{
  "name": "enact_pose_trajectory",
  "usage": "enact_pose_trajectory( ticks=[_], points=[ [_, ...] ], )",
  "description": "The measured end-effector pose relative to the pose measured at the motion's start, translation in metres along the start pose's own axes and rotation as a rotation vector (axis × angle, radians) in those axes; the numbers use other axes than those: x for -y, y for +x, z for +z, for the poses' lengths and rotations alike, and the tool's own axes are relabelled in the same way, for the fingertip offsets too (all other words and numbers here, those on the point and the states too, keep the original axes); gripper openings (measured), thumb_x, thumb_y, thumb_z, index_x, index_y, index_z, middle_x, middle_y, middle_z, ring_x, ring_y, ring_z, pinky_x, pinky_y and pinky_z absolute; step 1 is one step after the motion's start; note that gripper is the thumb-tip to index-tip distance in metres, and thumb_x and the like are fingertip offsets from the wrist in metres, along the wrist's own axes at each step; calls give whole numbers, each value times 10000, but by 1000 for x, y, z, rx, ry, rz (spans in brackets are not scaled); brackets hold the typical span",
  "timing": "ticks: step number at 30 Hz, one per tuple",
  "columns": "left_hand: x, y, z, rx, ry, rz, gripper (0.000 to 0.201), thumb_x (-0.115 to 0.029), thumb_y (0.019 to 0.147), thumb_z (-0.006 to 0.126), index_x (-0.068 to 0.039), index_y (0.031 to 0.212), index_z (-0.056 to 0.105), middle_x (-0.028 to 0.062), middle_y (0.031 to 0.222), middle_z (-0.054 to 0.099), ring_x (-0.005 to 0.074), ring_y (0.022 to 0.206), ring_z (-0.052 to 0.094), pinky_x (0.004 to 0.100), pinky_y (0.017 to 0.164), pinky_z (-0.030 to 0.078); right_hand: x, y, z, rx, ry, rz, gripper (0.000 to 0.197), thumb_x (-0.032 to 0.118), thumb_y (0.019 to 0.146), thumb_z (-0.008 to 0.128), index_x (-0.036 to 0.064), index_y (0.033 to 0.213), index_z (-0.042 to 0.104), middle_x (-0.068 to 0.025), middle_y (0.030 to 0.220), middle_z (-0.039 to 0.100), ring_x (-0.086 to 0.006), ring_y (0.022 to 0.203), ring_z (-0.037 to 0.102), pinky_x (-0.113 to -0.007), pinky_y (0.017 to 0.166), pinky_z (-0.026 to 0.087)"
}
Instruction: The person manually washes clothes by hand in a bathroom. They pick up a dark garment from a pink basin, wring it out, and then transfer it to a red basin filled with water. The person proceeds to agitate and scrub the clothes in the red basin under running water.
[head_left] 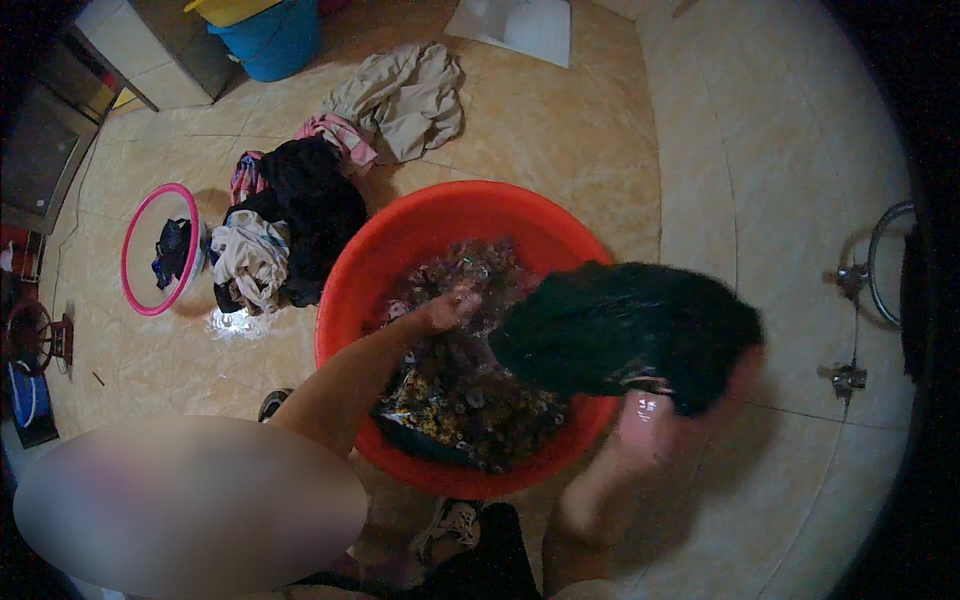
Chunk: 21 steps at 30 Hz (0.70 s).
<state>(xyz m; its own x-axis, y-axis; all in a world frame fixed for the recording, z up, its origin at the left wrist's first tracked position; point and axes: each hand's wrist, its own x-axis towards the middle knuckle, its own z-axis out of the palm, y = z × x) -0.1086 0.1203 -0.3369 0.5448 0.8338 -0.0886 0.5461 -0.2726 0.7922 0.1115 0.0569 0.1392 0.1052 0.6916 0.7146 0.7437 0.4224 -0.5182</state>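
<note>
- Fingers of the right hand are closed in a grip on a dark green garment, which is lifted clear and blurred; the hand itself is smeared, so how tightly it clamps cannot be told.
- The garment hangs above that grip and spreads to its left, over the right rim of a red basin, with part of it reaching out past the rim above the floor.
- The left hand is down inside the basin, left of the lifted garment, its fingers curled into a patterned wet cloth; whether it truly holds the cloth or only presses on it I cannot tell.
- The patterned cloth fills the basin's bottom, lying beneath both hands, dark with light flecks.
- The basin stands on a tiled floor, just ahead of the person's knees.
- Beyond the basin, left of the left hand, lies a heap of dark clothes with a pale cloth on its near side.
- Farther off from the heap, a beige garment is spread on the floor.
- Well to the left, a pink-rimmed bowl holds a small dark item.
- A blue bucket stands at the far end.
</note>
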Motion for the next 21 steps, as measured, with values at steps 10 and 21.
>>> enact_pose_trajectory(
  ticks=[10,21],
  points=[
    [-117,-47,31,721,443,409,258,-182,841,513,-103,1069,607,191,1149,559,323,972,581,433,842,464,-3,-9,66,224,1186,722,350,110,802,638,33,1133,552,-79,1073,604,-196,975,574,-342,903,434],
    [-273,-136,-45,803,81,-198,430,-366,808,550,-64,1113,575,171,1039,606,318,972,564,425,908,417,-130,-177,150,956,-300,632,615,303,758,678,30,1264,459,-202,1106,599,-344,994,592,-423,810,480]
  ],
)
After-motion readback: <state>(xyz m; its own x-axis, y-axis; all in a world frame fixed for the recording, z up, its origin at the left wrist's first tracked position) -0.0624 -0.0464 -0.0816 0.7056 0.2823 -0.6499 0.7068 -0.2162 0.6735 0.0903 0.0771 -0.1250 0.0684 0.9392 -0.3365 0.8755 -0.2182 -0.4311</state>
